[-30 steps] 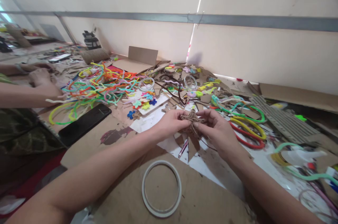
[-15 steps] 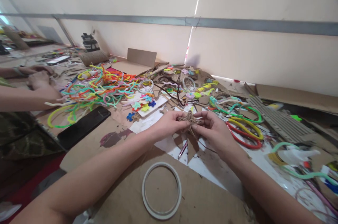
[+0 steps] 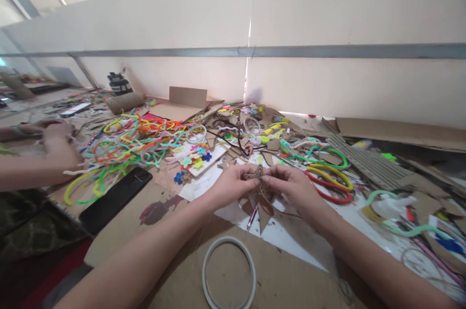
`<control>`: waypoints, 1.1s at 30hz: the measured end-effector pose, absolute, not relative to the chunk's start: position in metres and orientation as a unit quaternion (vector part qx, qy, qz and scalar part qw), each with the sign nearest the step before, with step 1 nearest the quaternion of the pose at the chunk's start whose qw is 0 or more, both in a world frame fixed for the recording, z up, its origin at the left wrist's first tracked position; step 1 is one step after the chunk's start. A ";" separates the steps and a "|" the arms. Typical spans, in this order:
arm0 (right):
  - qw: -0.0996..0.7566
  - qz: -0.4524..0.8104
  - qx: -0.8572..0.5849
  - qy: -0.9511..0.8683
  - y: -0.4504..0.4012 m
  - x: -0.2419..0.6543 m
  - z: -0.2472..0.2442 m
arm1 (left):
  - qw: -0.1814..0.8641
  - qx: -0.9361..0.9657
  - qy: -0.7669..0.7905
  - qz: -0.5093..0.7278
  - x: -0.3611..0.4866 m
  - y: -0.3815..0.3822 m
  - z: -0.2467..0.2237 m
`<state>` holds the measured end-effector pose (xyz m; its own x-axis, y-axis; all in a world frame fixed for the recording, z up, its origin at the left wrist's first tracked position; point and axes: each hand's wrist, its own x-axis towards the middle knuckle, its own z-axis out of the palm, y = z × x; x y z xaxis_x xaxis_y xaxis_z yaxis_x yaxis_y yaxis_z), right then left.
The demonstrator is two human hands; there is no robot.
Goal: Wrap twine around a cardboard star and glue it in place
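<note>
A small brown twine piece [image 3: 257, 173] is pinched between both hands over the middle of the table. My left hand [image 3: 233, 184] grips its left side with thumb and fingers closed. On its right side, the fingertips and thumb of my right hand [image 3: 287, 182] are pressed together on it. Just beneath the hands lie cut cardboard pieces and a pencil [image 3: 252, 216] on white paper [image 3: 287, 238]. A round white ring [image 3: 228, 275] rests on the brown cardboard nearer to me.
Tangled coloured pipe cleaners [image 3: 138, 141] and a black phone [image 3: 115, 201] lie left. Another person's hands [image 3: 58, 137] are at the far left. Felt flowers [image 3: 196, 156] sit behind my left hand; a glue bottle [image 3: 393, 206] and corrugated cardboard [image 3: 367, 163] lie right.
The camera view has tilted up, so the table appears lower. Both of my hands still hold the twine piece, with my right fingers slightly shifted on it.
</note>
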<state>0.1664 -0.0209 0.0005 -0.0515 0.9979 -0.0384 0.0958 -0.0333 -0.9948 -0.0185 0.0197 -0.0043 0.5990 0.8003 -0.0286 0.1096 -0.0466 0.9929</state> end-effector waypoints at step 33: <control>0.453 0.528 -0.467 -0.546 -0.018 0.168 0.005 | 0.560 0.710 0.341 0.256 -0.019 0.020 0.001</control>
<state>0.1676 -0.0179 0.0050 -0.1535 0.9882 0.0008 0.0316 0.0057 -0.9995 -0.0194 0.0196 0.0014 0.6355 0.7719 -0.0187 0.1973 -0.1389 0.9705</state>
